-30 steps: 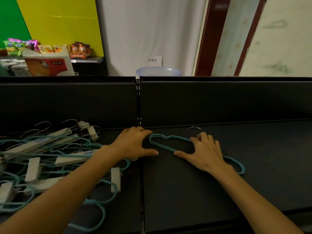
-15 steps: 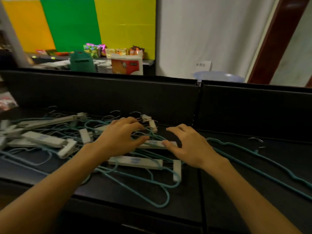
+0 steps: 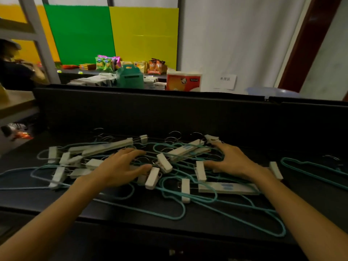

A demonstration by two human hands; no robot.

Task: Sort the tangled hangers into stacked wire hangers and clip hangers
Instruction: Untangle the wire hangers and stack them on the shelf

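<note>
A tangled pile of hangers [image 3: 175,166] covers the black shelf [image 3: 131,210]: teal wire hangers mixed with white clip hangers with metal hooks. My left hand [image 3: 120,168] lies palm down on the pile's middle, fingers spread, thumb near a white clip [image 3: 152,178]. My right hand [image 3: 233,161] rests on the pile's right part, fingers spread over a white clip hanger bar [image 3: 188,150]. Neither hand clearly grips anything. A single teal wire hanger [image 3: 310,168] lies apart at the far right.
A black back wall [image 3: 169,113] rises behind the shelf, with a seam at the right. Beyond it stand a green box [image 3: 130,77], a red and white pack [image 3: 183,81] and snack bags. A person sits at the far left [image 3: 15,68].
The view has swung left from the lone teal hanger to the tangled pile. Both hands left that hanger and now lie spread on the pile.
</note>
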